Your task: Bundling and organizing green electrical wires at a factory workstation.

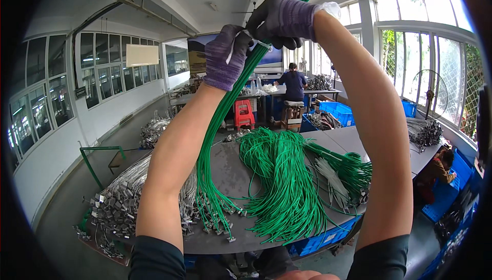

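Both my hands are raised at head height and wear purple and dark grey gloves. Between them hangs a long bundle of thin green cables (241, 83), its top running up out of view and its lower ends, with small metal tips, resting on the table. A narrow white strip (231, 49) goes around the bundle, one end trailing over my left glove. My left hand (225, 57) is closed on this strip at the bundle's left side. My right hand (282, 18) curls in front of the bundle, fingers closed at the strip; its exact grip is partly hidden.
On the dark table (225, 152) lie a loose heap of green cables (287, 188), a second green bundle (343, 170) and pale cables with metal ends (123, 203). Beyond are a red stool (244, 114), a seated person (293, 83) and blue crates (338, 112). Another person (435, 172) is at the right.
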A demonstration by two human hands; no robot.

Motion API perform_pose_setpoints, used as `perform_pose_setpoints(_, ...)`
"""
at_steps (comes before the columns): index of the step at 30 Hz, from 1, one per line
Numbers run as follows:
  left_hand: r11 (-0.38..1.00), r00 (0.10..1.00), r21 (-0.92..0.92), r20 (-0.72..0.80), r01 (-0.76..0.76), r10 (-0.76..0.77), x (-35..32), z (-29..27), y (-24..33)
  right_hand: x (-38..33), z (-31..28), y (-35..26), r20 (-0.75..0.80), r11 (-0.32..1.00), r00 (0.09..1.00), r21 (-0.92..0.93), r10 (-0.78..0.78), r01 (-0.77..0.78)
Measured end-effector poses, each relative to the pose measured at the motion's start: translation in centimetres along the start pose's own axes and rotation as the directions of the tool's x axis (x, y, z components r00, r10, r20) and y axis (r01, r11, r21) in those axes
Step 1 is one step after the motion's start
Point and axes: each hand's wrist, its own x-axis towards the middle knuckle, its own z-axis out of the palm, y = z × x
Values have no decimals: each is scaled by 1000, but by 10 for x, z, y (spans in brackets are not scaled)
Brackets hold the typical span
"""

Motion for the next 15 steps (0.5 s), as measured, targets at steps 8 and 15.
perform_pose_setpoints(8,988,994,116,-17,-104,106,2,-6,0,2,9,1,-139,997,990,63,-29,38)
perform_pose_setpoints(15,990,994,86,15,-108,107,2,-6,-1,20,6,27,-2,980,980,-20,-200,200)
